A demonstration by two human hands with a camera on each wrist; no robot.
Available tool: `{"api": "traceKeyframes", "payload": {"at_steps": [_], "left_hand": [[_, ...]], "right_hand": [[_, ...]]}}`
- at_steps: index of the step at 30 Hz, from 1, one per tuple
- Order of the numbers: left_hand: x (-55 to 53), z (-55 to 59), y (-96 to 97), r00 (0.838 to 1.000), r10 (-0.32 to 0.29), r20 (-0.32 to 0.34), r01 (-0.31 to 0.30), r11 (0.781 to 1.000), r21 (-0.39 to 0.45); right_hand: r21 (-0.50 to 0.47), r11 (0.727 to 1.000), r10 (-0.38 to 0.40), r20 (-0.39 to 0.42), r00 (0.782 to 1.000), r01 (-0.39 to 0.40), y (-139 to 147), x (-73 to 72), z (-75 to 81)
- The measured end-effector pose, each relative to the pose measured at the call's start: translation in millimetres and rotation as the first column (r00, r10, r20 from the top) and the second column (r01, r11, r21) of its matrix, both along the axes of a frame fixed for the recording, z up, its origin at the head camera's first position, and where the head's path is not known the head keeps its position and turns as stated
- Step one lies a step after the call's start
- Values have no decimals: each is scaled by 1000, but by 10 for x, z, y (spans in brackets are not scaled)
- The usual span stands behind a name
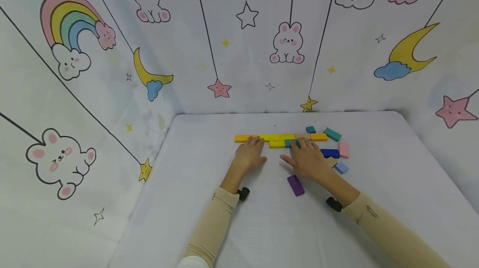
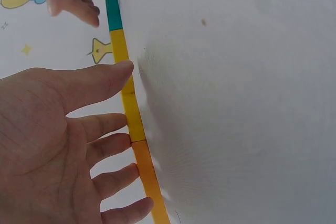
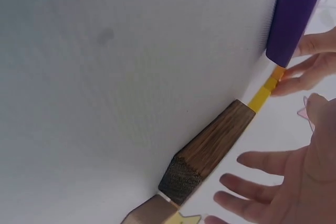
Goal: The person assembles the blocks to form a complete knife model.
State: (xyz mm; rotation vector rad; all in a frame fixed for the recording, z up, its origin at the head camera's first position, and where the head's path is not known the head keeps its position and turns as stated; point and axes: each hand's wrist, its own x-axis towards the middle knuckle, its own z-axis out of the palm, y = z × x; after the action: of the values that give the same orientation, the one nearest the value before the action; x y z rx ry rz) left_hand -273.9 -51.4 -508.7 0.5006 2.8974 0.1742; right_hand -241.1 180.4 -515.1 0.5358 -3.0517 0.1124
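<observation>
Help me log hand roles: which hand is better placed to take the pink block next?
Likely the right hand: the pink block lies to its right, and the left hand is farther away.

Head view bright, soft shadows on tabletop (image 1: 172,201); wrist views greyer, right one dimmer toward left.

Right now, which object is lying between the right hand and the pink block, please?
A dark blue block lies between the right hand and the pink block, its long side running across that stretch. The head view shows this.
</observation>
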Motion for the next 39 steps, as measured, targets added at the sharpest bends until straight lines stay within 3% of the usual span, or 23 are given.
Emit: {"api": "traceKeyframes", "payload": {"at_steps": [10, 21, 25, 33, 39], "left_hand": [[5, 21, -49, 1000, 0, 9, 0, 1000, 2], [11, 13, -38, 1000, 5, 8, -5, 1000, 14], [7, 18, -35, 1000, -2, 13, 2, 1000, 12], [9, 10, -13, 1000, -5, 12, 4, 1000, 25], [14, 32, 4, 1000, -5, 17, 5, 1000, 20]], "right_hand": [[-42, 997, -65, 72, 995, 68, 77, 222, 131], [-97, 995, 24, -45, 999, -28, 284, 527, 173], [-115, 993, 25, -53, 998, -31, 321, 640, 192], [-137, 990, -18, -9, 1000, 16, 290, 915, 202], [-170, 985, -35, 25, 999, 39, 250, 981, 129]]}}
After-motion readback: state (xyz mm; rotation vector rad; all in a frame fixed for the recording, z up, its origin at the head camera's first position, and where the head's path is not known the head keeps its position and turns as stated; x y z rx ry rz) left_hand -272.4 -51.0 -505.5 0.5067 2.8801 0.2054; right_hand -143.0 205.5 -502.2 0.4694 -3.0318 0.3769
